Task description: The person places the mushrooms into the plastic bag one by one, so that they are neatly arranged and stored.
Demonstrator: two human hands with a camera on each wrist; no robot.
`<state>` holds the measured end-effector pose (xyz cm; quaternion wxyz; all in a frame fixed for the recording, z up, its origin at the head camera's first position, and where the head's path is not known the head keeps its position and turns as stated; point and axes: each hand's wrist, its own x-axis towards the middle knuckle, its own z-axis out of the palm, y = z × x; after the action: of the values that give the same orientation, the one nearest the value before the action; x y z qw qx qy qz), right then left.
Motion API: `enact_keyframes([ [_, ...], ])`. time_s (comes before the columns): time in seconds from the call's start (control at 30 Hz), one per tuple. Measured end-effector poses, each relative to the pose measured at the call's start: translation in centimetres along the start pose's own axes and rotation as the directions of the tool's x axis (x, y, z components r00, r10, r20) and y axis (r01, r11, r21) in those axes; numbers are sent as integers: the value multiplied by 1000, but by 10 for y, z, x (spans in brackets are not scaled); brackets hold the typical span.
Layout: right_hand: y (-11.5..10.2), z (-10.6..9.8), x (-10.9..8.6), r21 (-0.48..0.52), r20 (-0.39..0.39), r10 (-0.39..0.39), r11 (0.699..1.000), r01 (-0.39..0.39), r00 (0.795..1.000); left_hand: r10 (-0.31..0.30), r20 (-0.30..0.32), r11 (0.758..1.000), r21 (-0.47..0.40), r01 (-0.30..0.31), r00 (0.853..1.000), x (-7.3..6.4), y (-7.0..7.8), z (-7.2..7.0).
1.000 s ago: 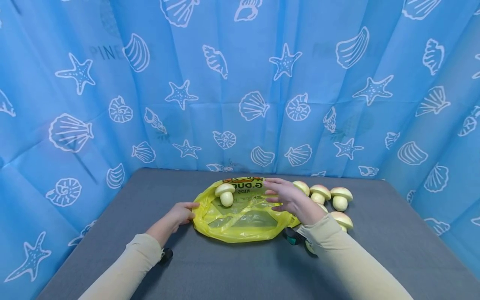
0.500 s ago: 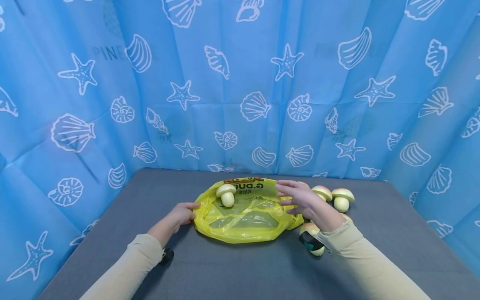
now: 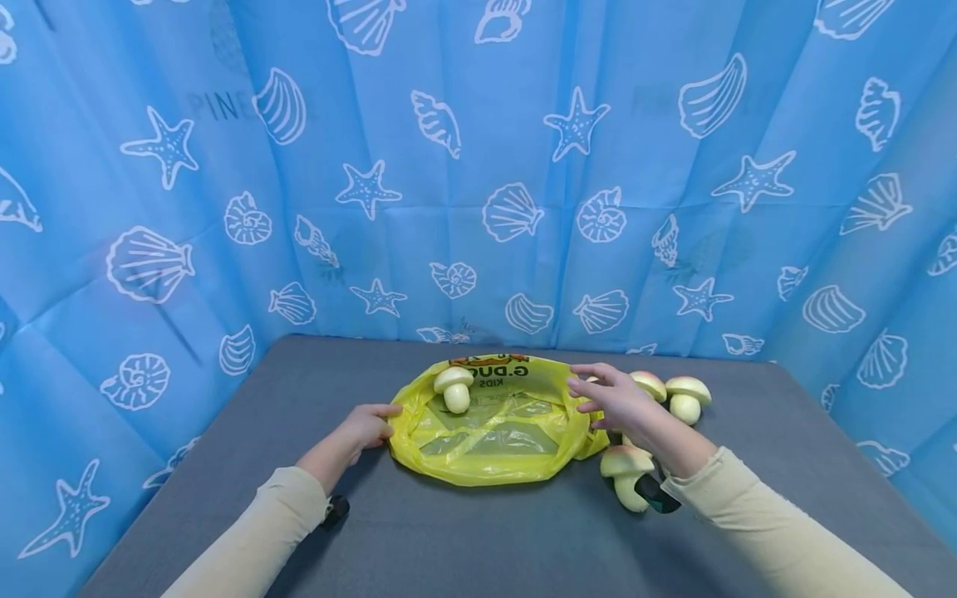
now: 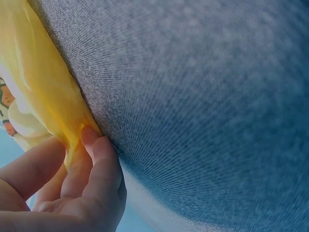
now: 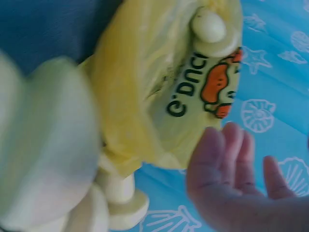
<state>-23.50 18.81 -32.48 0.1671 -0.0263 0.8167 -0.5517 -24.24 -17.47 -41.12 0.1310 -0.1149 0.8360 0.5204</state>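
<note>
A yellow plastic bag (image 3: 486,473) lies on its side with its wide mouth toward me and dark printing on its far wall. Just inside it, on the left, is a toy mushroom (image 3: 458,399) with a pale cap and stem. My left hand (image 3: 366,428) pinches the bag's left rim; thumb and fingertips close on the thin plastic (image 4: 53,92) in the left wrist view. Beside the bag's right rim, my right hand (image 3: 620,404) is raised with loosely extended fingers and holds nothing. The right wrist view shows the same bare hand (image 5: 227,179) near the printed wall.
More mushrooms lie to the right of the bag, including one near my right wrist (image 3: 628,475) and one farther back (image 3: 686,399); the right forearm partly covers the group. The grey table (image 3: 463,548) meets a blue shell-patterned curtain (image 3: 478,166) behind.
My right hand has drawn back to the right from over the bag's mouth to its right rim, uncovering the near mushroom. The left hand keeps its hold on the rim.
</note>
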Motion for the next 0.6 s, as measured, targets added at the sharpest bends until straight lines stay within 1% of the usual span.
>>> enact_keyframes([
  [0.13, 6, -5, -2, -47, 26, -39, 998, 40, 999, 4, -3, 1000, 0, -4, 1000, 0, -1, 0],
  [0.27, 10, -8, -4, -84, 53, -61, 994, 65, 997, 10, -4, 1000, 2, -10, 1000, 0, -1, 1],
  [0.37, 15, -12, -7, -118, 74, -112, 986, 120, 991, 8, -8, 1000, -1, -8, 1000, 0, -1, 1],
  [0.47, 23, -16, -10, -172, 92, -213, 959, 226, 973, 9, -8, 1000, -1, -9, 1000, -1, 1, 1],
  [0.6, 30, -22, -13, -238, 116, -327, 908, 346, 938, 3, -8, 1000, -6, -3, 1000, -1, 0, 1],
])
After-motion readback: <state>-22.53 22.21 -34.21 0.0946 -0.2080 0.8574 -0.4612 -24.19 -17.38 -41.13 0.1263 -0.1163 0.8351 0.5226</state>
